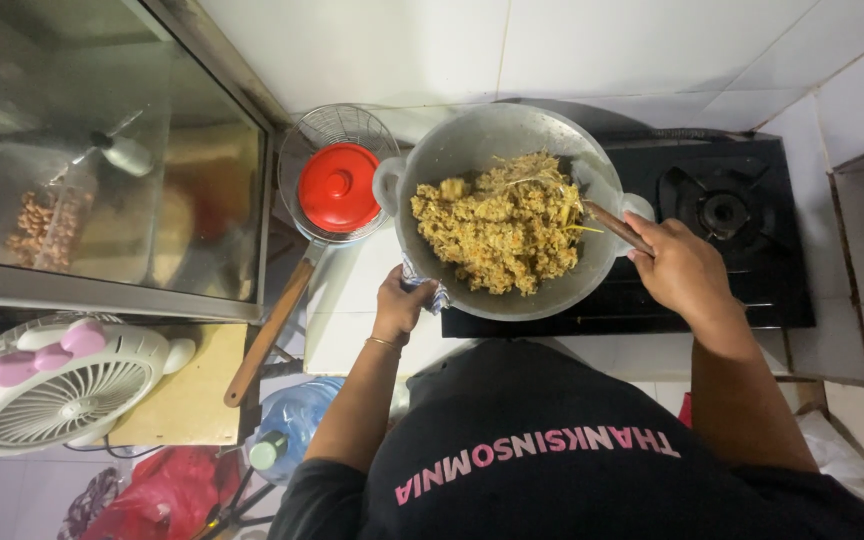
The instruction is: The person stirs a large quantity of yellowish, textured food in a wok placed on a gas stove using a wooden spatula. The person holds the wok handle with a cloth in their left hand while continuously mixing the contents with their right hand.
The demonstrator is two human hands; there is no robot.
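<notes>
Grey metal wok sits on the black gas stove, over its left burner, loaded with a yellow-brown crumbly food mix piled toward the near wall. Left hand is closed around the near rim through a folded blue-and-white cloth, pinching rim and cloth together. Right hand is wrapped around a wooden handle whose working end is buried in the food; the kind of utensil cannot be told.

Risks, as judged:
- Food lies heaped close to the near rim. A hard push toward the body could spill it over the edge onto the stove or the person's black shirt.
- The cloth is small and bunched. If it slips, bare fingers would meet hot metal, and the wok could tip.
- A loose end of cloth hangs below the rim, near the burner; whether a flame is lit cannot be seen.
- Wire strainer with a red lid resting in it lies just beside the wok's left handle; a jolt could knock it.
</notes>
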